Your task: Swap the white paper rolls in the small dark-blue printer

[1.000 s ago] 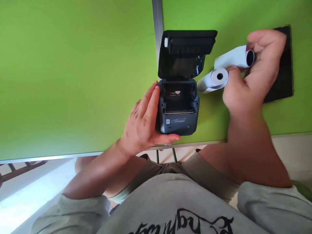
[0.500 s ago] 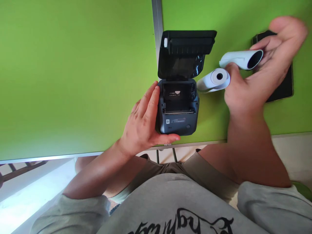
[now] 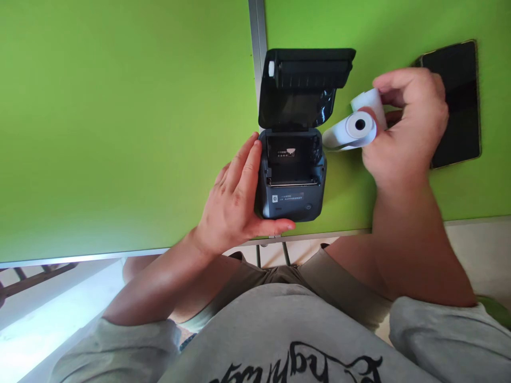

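Observation:
A small dark label printer (image 3: 295, 205) stands on the green table with its black lid (image 3: 305, 88) raised. Its paper bay is bare, with a white printed marking inside. My left hand (image 3: 231, 207) braces the printer, fingers along its left side and thumb across its front edge. Right of the printer stands a white paper roll (image 3: 353, 132) with a small dark core. Just behind it is a second white roll (image 3: 365, 101), partly covered by my right hand (image 3: 413, 125). The fingers of that hand curl around this second roll; their tips are partly hidden.
A black phone or tablet (image 3: 459, 106) lies on the table (image 3: 120, 117) beyond my right hand. A grey metal seam (image 3: 257, 32) runs across the tabletop behind the printer. The table's front edge lies close to the printer.
My right hand has turned over from palm up and its fingers have closed around the rear roll, whose open end no longer shows. The left hand and printer have stayed put.

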The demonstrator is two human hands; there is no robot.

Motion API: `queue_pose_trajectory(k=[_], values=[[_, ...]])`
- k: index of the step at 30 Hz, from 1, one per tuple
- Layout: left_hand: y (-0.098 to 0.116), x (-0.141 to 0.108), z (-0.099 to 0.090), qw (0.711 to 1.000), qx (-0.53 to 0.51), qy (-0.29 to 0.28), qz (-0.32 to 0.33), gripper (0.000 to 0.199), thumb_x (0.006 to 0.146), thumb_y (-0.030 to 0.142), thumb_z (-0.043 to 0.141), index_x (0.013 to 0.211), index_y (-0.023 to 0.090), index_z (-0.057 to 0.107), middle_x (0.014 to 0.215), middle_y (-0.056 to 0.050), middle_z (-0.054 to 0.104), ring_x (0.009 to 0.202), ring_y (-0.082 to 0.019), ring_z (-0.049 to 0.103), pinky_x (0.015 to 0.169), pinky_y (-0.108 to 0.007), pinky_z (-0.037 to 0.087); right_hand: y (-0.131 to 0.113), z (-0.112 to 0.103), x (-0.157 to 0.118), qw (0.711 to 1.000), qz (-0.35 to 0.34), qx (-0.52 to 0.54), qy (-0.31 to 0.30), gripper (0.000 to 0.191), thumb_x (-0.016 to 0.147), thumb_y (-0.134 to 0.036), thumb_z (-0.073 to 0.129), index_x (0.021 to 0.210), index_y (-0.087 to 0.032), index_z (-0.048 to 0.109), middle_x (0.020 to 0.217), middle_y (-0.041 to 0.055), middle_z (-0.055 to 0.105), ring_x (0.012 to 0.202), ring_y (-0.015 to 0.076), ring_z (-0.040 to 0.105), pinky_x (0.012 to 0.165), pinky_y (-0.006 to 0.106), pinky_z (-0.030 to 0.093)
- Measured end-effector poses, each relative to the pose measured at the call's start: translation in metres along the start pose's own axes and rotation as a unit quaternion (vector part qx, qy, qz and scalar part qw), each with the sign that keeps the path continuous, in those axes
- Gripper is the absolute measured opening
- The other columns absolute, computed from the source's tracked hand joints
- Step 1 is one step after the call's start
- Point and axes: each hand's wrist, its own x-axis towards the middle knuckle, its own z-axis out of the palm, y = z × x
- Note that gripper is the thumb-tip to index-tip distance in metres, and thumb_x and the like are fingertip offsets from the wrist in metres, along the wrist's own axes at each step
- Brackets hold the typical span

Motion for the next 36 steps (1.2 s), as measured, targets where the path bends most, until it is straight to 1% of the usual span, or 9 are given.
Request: queue_pose_trajectory(k=[5, 12, 16, 19, 25, 28, 30, 33, 36], values=[[-0.001, 0.0, 0.0, 1.0, 0.008, -0.007, -0.007, 0.128, 0.073, 0.096, 0.052, 0.166, 0.017, 0.014, 0.167, -0.025, 0.036, 0.156, -0.04, 0.037, 0.124, -0.054, 0.043, 0.002, -0.001, 0.0, 0.998, 0.003, -0.029, -0.055, 0.048, 0.075, -0.017, 0.066, 0.122, -0.023, 0.06, 0.115, 0.0063, 0.072, 0.104, 0.0262, 0.073, 0.091, 0.047, 0.06], [-0.001, -0.001, 0.001, 1.0, 0.005, -0.002, -0.004, 0.128, 0.073, 0.096, 0.053, 0.166, 0.017, 0.012, 0.168, -0.024, 0.035, 0.156, -0.04, 0.037, 0.125, -0.054, 0.042, 0.005, 0.004, -0.002, 0.997, 0.0, 0.073, -0.003, 0.058, 0.076, -0.017, 0.065, 0.131, -0.031, 0.05, 0.117, 0.0029, 0.071, 0.101, 0.0205, 0.073, 0.086, 0.039, 0.06], [-0.001, 0.0, 0.002, 1.0, 0.006, -0.001, -0.001, 0.128, 0.073, 0.096, 0.053, 0.166, 0.017, 0.012, 0.167, -0.025, 0.035, 0.156, -0.04, 0.037, 0.125, -0.054, 0.042, 0.004, 0.0, -0.001, 0.996, -0.007, 0.084, -0.01, 0.053, 0.083, -0.009, 0.052, 0.132, -0.029, 0.052, 0.112, 0.0014, 0.072, 0.103, 0.0189, 0.072, 0.094, 0.042, 0.057], [-0.002, -0.001, 0.002, 1.0, 0.007, 0.001, 0.001, 0.128, 0.074, 0.096, 0.052, 0.166, 0.017, 0.012, 0.167, -0.025, 0.035, 0.156, -0.04, 0.038, 0.124, -0.054, 0.043, 0.005, -0.002, 0.0, 0.993, -0.038, 0.113, 0.01, 0.051, 0.091, -0.009, 0.039, 0.135, -0.03, 0.052, 0.122, 0.0015, 0.064, 0.112, 0.0172, 0.067, 0.101, 0.043, 0.053], [-0.002, -0.002, 0.002, 1.0, 0.003, 0.005, 0.0, 0.127, 0.075, 0.095, 0.053, 0.166, 0.015, 0.013, 0.167, -0.026, 0.035, 0.155, -0.04, 0.038, 0.124, -0.052, 0.043, 0.002, -0.003, 0.0, 0.989, -0.018, 0.139, 0.05, 0.045, 0.087, -0.014, 0.045, 0.127, -0.028, 0.058, 0.109, 0.0005, 0.062, 0.093, 0.0137, 0.062, 0.087, 0.037, 0.052], [-0.002, -0.001, 0.002, 1.0, -0.004, 0.01, 0.005, 0.126, 0.075, 0.094, 0.054, 0.166, 0.015, 0.016, 0.167, -0.025, 0.036, 0.155, -0.039, 0.038, 0.124, -0.051, 0.043, -0.003, -0.005, 0.0, 0.994, -0.008, 0.106, 0.023, 0.034, 0.087, -0.028, 0.062, 0.121, -0.024, 0.061, 0.103, -0.0007, 0.064, 0.081, 0.0121, 0.058, 0.078, 0.034, 0.051], [-0.002, 0.0, 0.002, 1.0, -0.005, 0.007, 0.005, 0.126, 0.074, 0.094, 0.054, 0.166, 0.015, 0.017, 0.167, -0.025, 0.036, 0.155, -0.04, 0.038, 0.124, -0.052, 0.042, -0.003, -0.004, 0.002, 0.99, -0.015, 0.133, 0.04, 0.034, 0.087, -0.037, 0.067, 0.117, -0.022, 0.062, 0.1, 0.0, 0.063, 0.077, 0.0108, 0.054, 0.073, 0.031, 0.049], [-0.001, 0.0, 0.002, 1.0, -0.006, 0.005, 0.002, 0.126, 0.075, 0.094, 0.055, 0.165, 0.013, 0.019, 0.166, -0.026, 0.037, 0.155, -0.04, 0.038, 0.124, -0.052, 0.042, -0.002, 0.003, 0.007, 0.965, -0.045, 0.227, 0.12, 0.029, 0.089, -0.039, 0.071, 0.108, -0.018, 0.066, 0.096, 0.0021, 0.06, 0.079, 0.0102, 0.053, 0.072, 0.028, 0.046], [-0.001, 0.0, 0.002, 1.0, -0.005, 0.001, 0.002, 0.125, 0.076, 0.093, 0.055, 0.164, 0.011, 0.019, 0.165, -0.027, 0.037, 0.155, -0.039, 0.039, 0.124, -0.05, 0.043, 0.003, 0.007, 0.012, 0.916, -0.019, 0.354, 0.188, 0.023, 0.087, -0.038, 0.073, 0.099, -0.019, 0.064, 0.087, 0.0003, 0.051, 0.069, 0.008, 0.051, 0.054, 0.022, 0.038]])
